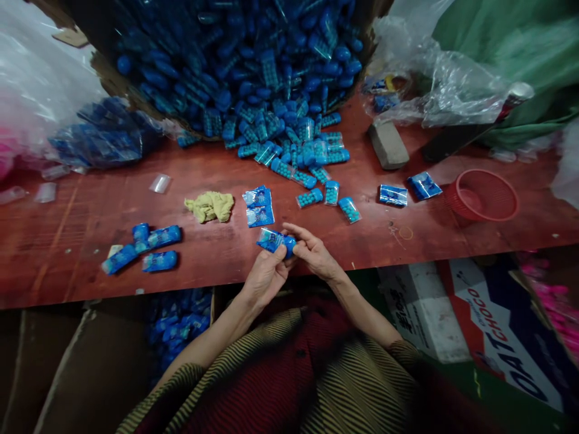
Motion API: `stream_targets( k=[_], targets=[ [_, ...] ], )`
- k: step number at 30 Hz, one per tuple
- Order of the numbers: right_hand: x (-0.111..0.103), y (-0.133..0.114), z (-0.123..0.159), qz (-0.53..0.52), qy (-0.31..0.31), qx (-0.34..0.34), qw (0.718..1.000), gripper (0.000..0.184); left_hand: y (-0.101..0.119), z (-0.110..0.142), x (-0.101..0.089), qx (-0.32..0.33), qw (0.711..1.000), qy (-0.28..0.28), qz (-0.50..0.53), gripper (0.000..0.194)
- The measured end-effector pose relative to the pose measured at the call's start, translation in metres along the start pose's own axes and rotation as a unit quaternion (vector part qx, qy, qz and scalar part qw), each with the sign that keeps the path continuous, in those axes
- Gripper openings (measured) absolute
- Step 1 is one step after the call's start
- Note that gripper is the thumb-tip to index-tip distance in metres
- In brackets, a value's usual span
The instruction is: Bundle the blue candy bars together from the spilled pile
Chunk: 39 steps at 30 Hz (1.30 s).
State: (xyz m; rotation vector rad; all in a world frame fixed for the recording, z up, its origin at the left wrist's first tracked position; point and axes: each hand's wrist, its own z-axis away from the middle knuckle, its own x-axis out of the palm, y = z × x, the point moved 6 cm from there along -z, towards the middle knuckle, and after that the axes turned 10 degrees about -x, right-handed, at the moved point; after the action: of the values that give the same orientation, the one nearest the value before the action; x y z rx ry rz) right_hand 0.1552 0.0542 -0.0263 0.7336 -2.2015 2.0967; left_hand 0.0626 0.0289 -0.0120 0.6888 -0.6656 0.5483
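Close to the table's front edge, my left hand is closed around a small clear bottle with a blue cap and a printed blue sleeve. My right hand pinches the capped end of the same bottle. Just beyond my hands lie flat blue printed sleeves. Several bottles of blue pellets without sleeves are scattered ahead and to the right. On the left rests a group of sleeved bottles. A crumpled yellow-green lump sits beyond them.
A large open carton spills a heap of blue-capped bottles onto the red table. To the right are a grey block, two stacks of blue sleeves and a red plastic basket. Below the edge stand cartons.
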Motion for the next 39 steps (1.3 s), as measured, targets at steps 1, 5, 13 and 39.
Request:
stream_targets(
  k=[1, 5, 13, 39],
  targets=[
    [0.000, 0.000, 0.000, -0.006, -0.004, 0.002, 1.000, 0.050, -0.001, 0.000, 0.000, -0.007, 1.000, -0.001, 0.003, 0.023],
    [0.000, -0.003, 0.000, 0.014, -0.022, 0.017, 0.999, 0.051, -0.003, -0.001, -0.005, -0.035, 0.999, -0.001, 0.008, 0.027],
    [0.007, -0.023, 0.002, 0.079, -0.016, -0.045, 0.996, 0.048, 0.002, 0.002, -0.004, -0.017, 0.998, -0.043, -0.042, 0.028],
    [0.024, -0.024, 0.010, 0.240, 0.063, -0.072, 0.966, 0.038, 0.012, 0.003, -0.029, 0.061, 0.994, 0.050, -0.072, 0.034]
  ],
)
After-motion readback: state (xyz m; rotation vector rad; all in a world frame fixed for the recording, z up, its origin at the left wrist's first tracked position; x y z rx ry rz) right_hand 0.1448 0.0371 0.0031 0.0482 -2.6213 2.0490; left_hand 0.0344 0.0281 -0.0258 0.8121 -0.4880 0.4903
